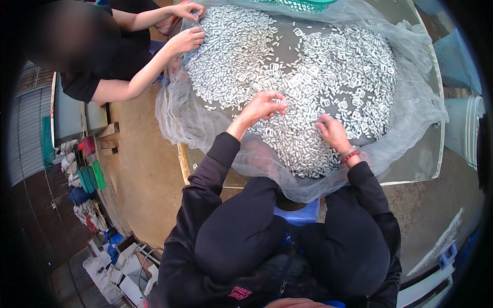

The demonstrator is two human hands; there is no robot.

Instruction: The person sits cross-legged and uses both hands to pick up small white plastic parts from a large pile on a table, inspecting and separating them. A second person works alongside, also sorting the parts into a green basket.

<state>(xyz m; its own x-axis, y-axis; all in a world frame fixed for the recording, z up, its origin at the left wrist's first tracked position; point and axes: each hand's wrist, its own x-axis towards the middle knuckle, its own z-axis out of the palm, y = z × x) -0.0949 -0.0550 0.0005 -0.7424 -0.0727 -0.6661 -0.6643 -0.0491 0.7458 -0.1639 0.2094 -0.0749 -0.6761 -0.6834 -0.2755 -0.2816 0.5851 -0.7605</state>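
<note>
A wide heap of small silvery capsule-shaped pieces (308, 154) covers the table, with pale slotted buckle-like frames (354, 79) scattered among them. My left hand (263, 107) is over the middle of the heap, its thumb and fingers pinched together. What they hold, if anything, is too small to make out. To its right, my right hand (334, 132), a red bead bracelet at the wrist, has its fingers curled together low over the pieces. Whatever lies between those fingertips is hidden and slightly blurred.
Sheer white netting (205, 123) lies under the heap and bunches around it. Across at the upper left, a person's hands (189, 38) work at the heap's edge. A green basket (303, 5) stands at the far side. Pale buckets (462, 128) stand at right.
</note>
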